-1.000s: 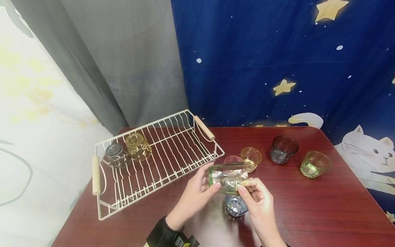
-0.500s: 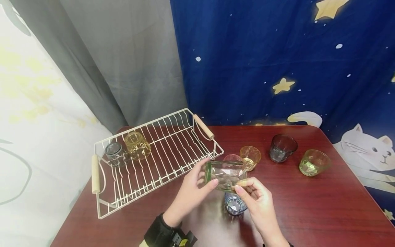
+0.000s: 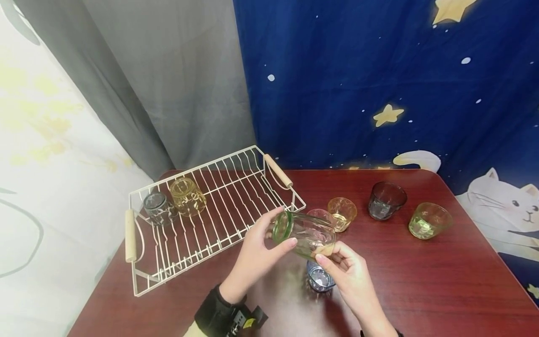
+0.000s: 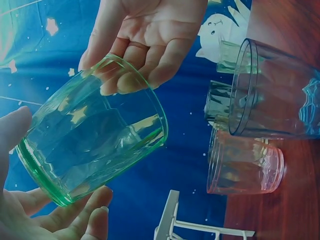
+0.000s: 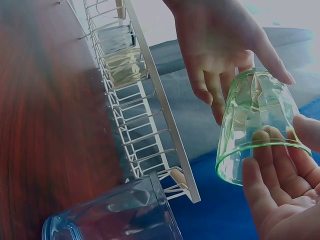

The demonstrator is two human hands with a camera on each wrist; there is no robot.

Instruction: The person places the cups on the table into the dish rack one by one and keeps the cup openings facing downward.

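Note:
A clear green drinking glass [image 3: 306, 234] is held sideways above the table, its thick base towards my left hand [image 3: 254, 257] and its mouth towards my right hand [image 3: 353, 276]. My left thumb and fingers lie around the base end. At the rim, my right hand pinches the wall, with fingertips inside the mouth in the right wrist view. Below the held glass, a blue glass [image 3: 320, 278] stands upright on the table. A pink glass [image 4: 245, 165] is just behind, partly covered by the green one in the head view.
A white wire rack [image 3: 219, 252] with wooden handles stands at left, holding an upside-down grey glass [image 3: 159, 209] and amber glass [image 3: 188, 197]. On the table's right stand a yellow glass [image 3: 343, 213], a dark glass [image 3: 386, 201] and another green glass [image 3: 429, 221].
The green glass has shifted slightly left and tilted, its base end turning up and more into view. Both hands have moved left with it.

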